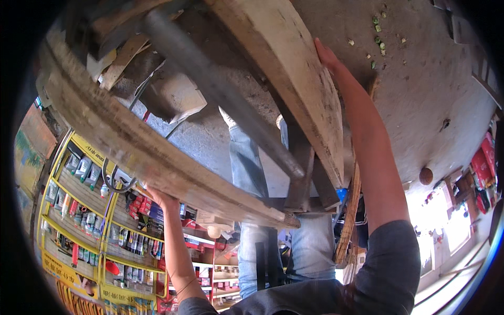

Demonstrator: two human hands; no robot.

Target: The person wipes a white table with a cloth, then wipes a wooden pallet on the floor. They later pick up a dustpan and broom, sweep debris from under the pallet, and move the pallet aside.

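Wooden frame point(220, 93), one: held between the two hands, in front of the person's body. Two long timber rails, the left rail point(131, 139) over the left hand, the right rail point(286, 65) inside the right hand; one grey bar running between them. Looks stiff, heavyish and awkward rather than fragile; rough timber should grip well, though edges may splinter. Best held by both rails near mid-length.

Display rack point(102, 231), one, yellow-edged: below and left of the left hand, stocked with small packs too many to count.

Carton point(176, 97), one, brown: beyond the left hand, seen between the rails.

Hands, two. Left hand point(160, 198): at the left rail's outer edge, fingers mostly hidden; closure cannot be told. Right hand point(326, 56): along the right rail's outer edge, visible fingers fairly straight, thumb hidden; wrap cannot be told.

Round brown object point(426, 176), one: right of the right forearm.

Green scraps point(378, 40), at least five: on the floor point(409, 105), right of the right hand.
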